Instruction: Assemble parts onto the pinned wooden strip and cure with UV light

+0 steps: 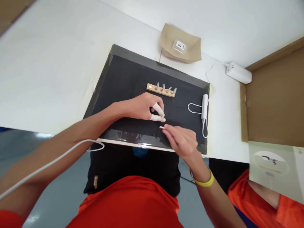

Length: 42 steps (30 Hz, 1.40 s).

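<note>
My left hand (pixel 146 104) is over the black mat, with white finger cots (pixel 158 108) on the thumb and index finger. Those two fingertips pinch a small greyish piece (pixel 163 116), too small to name. Just below and to the right, my right hand (pixel 182 139) is closed on a thin, pale-tipped stick (pixel 161 127); the rest of it is hidden by the fingers. The stick's tip is slightly apart from the left fingertips. Beyond my left hand lies a wooden strip (pixel 154 88) with several small, clear-grey pegs standing or leaning on it.
The black mat (pixel 123 82) is taped to a white table. A white device with a looped cable (pixel 204 106) lies at its right. Behind stand a paper tray (pixel 169 34) holding a clear box (pixel 180 46), and a white power block (pixel 238 72). Cardboard (pixel 275 95) and another person's orange sleeve (pixel 289 209) are at right.
</note>
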Available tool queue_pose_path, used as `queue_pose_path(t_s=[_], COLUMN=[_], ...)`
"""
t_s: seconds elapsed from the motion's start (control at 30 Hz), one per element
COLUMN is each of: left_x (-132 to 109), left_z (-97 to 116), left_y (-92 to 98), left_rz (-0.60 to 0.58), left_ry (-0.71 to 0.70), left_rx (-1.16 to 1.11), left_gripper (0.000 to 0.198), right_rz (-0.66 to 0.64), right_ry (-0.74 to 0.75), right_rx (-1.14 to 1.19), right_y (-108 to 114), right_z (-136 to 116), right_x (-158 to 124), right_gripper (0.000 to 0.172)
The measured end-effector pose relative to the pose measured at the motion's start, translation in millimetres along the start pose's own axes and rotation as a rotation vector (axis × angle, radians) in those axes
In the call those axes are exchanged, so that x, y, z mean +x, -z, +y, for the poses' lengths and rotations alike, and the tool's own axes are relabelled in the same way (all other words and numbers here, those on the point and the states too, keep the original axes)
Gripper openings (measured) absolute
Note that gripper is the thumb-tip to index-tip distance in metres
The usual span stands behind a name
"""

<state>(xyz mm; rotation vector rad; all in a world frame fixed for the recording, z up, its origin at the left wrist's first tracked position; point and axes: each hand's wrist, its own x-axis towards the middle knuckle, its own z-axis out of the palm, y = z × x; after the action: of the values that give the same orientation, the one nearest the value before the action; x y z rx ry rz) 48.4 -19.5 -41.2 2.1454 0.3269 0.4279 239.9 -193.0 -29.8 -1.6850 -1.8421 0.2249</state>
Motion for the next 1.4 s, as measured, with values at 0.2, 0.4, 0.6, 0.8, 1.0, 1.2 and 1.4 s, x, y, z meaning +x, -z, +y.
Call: queue_pose_path(t_s=[0.2,0.4,0.6,0.8,1.0,1.2,1.4], left_x=[0,0,0,5,9,7,5], left_z=[-1,-1,-5,-8,-6,-8,-8], left_y=[0.0,-0.3,-10.1,-23.5,-28.0,-32.1,-32.4], left_rz=[0.000,0.016,0.130,0.339,0.468,0.408,0.425], left_ry=[-0.022,-0.052,-0.193,-0.409,-0.443,-0.374,-0.405], left_rx=[0.001,-0.001,0.106,0.425,0.571,0.589,0.598], left_gripper=[0.014,0.011,0.012,0.014,0.016,0.016,0.017], right_rz=[0.050,0.169,0.145,0.090,0.187,0.335,0.348], right_ry=[-0.038,0.045,0.208,0.176,0.156,0.122,0.204], right_rx=[-0.019,-0.099,-0.133,-0.149,-0.244,-0.357,-0.278], right_y=[0,-1,1,3,1,-2,-5], right_z=[0,4,6,14,17,9,8], right_x=[-1,-2,-2,-3,-1,11,11], right_gripper=[0.024,0.020,0.015,0.013,0.014,0.012,0.009])
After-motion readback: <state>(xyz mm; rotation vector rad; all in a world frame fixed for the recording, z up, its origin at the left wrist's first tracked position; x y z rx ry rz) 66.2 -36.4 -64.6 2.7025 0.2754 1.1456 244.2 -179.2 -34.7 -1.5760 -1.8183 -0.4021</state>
